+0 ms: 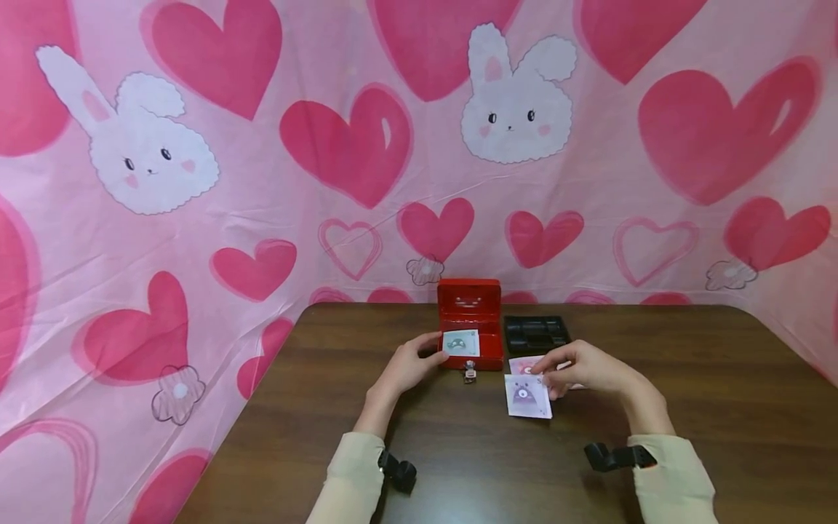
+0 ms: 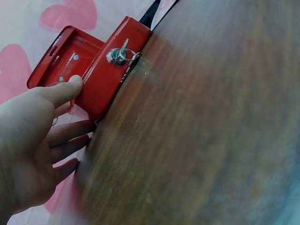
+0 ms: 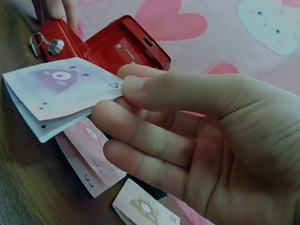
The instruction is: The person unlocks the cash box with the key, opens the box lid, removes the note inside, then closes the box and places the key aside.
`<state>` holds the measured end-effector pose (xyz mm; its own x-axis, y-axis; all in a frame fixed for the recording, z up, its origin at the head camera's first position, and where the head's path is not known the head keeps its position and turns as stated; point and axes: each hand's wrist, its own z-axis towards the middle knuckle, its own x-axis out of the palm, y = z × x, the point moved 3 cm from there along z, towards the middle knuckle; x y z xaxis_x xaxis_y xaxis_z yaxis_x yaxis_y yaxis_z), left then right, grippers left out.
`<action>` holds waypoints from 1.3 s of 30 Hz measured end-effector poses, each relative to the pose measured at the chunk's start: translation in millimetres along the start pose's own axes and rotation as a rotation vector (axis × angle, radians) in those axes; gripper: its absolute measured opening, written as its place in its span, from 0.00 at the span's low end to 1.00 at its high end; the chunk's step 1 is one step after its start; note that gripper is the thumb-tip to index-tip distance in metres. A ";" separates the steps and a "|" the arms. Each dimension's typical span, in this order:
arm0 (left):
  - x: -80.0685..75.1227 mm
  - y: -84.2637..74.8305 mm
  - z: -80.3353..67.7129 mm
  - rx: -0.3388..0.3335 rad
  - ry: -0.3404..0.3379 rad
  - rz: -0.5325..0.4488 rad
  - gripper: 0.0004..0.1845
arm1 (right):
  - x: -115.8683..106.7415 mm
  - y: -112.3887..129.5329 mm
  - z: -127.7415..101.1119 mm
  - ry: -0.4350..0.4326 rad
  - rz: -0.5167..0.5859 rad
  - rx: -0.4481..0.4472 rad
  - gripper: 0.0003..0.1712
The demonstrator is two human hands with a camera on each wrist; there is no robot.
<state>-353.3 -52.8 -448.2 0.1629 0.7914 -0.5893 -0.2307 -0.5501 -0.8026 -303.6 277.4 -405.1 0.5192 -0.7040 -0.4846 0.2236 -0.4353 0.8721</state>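
A red cash box [image 1: 470, 362] stands with its lid raised, a green-printed note [image 1: 461, 343] lying in it. My left hand [image 1: 407, 366] is at the box's left side; in the left wrist view its thumb touches the rim and the straight fingers rest along the side wall. A key [image 2: 123, 49] on a ring sits in the front lock. My right hand [image 1: 592, 370] pinches a folded purple-printed note [image 1: 527, 397] marked 5 between thumb and fingers, right of the box. Behind it lie a pink-printed note [image 1: 521, 365] and, in the right wrist view, a beige-printed note [image 3: 143, 206].
A black compartment tray [image 1: 537, 335] stands right of the cash box at the back of the brown wooden table [image 1: 491, 466]. A pink cloth [image 1: 353, 58] with hearts and rabbits hangs behind the table's far edge. Both wrists wear small black cameras [image 1: 399, 471].
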 end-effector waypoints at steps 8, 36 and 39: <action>-0.2 -0.1 -0.9 -0.006 0.008 0.010 0.31 | -1.9 -7.9 -6.6 0.052 0.007 0.041 0.15; -2.0 0.4 -0.9 -0.018 0.018 -0.027 0.30 | -3.5 -3.0 -8.5 -0.046 -0.163 0.120 0.12; -1.4 0.5 -1.1 -0.016 0.017 -0.024 0.31 | -2.2 -1.5 -5.8 -0.079 -0.189 0.137 0.14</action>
<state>-352.6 -54.5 -447.8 0.1840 0.7997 -0.5715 -0.2110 -0.5357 -0.8176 -300.3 282.9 -405.0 0.4113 -0.6426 -0.6464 0.1934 -0.6316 0.7508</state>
